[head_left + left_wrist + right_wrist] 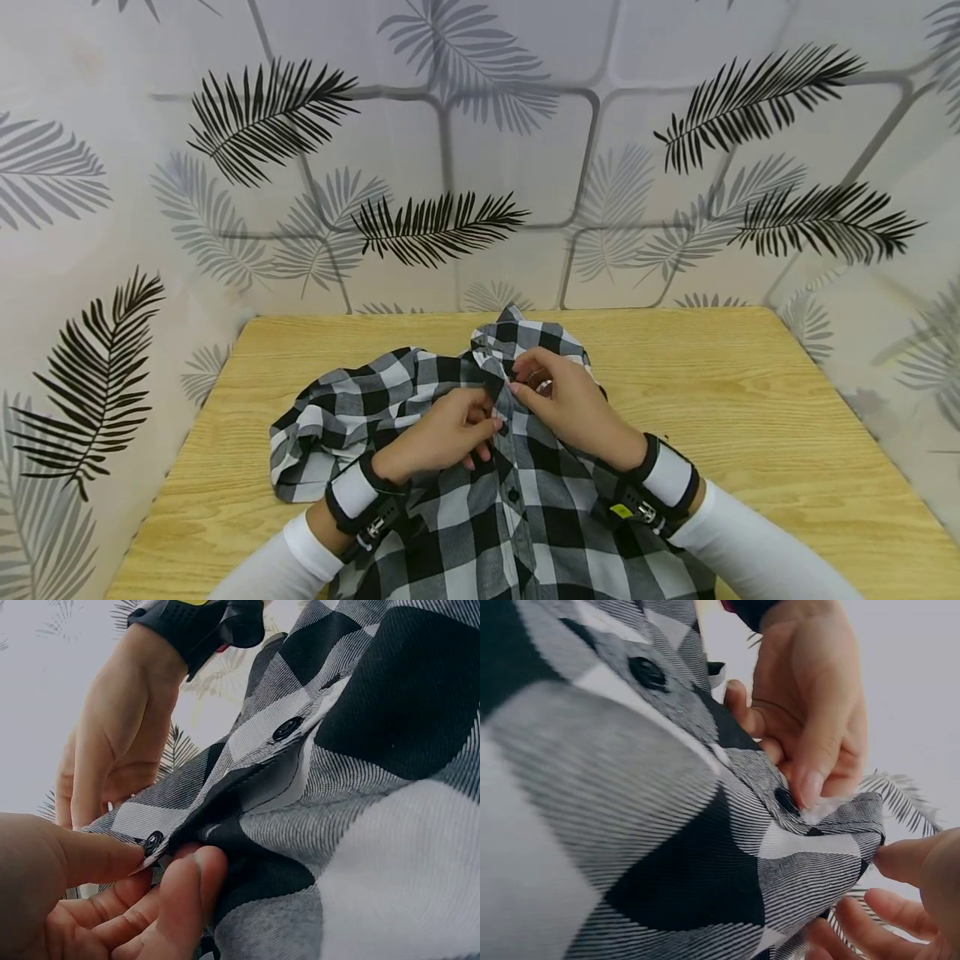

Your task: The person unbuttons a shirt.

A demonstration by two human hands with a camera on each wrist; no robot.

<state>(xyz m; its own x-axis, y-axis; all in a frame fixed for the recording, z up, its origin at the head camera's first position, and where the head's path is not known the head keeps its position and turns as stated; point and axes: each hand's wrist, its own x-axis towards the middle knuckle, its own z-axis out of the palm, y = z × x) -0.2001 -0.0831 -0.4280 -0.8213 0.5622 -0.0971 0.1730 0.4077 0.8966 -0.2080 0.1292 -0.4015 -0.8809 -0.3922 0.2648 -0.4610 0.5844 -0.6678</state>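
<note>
A black, white and grey checked shirt (551,487) lies front up, its collar at the far end. My left hand (450,429) pinches the button placket below the collar. In the left wrist view, its thumb (105,859) presses beside a small dark button (154,841), with fingertips under the cloth. Just right of it, my right hand (566,404) holds the opposite front edge; in the right wrist view, its thumb (907,859) meets the fold of cloth, other fingers beneath. Another button (513,494) shows lower on the placket. The buttonhole is hidden.
The shirt rests on a light wooden table (712,367). One sleeve (322,433) is spread to the left. A pale wall covering with leaf prints (442,225) stands behind the table. Both wrists wear black straps over white sleeves (750,542).
</note>
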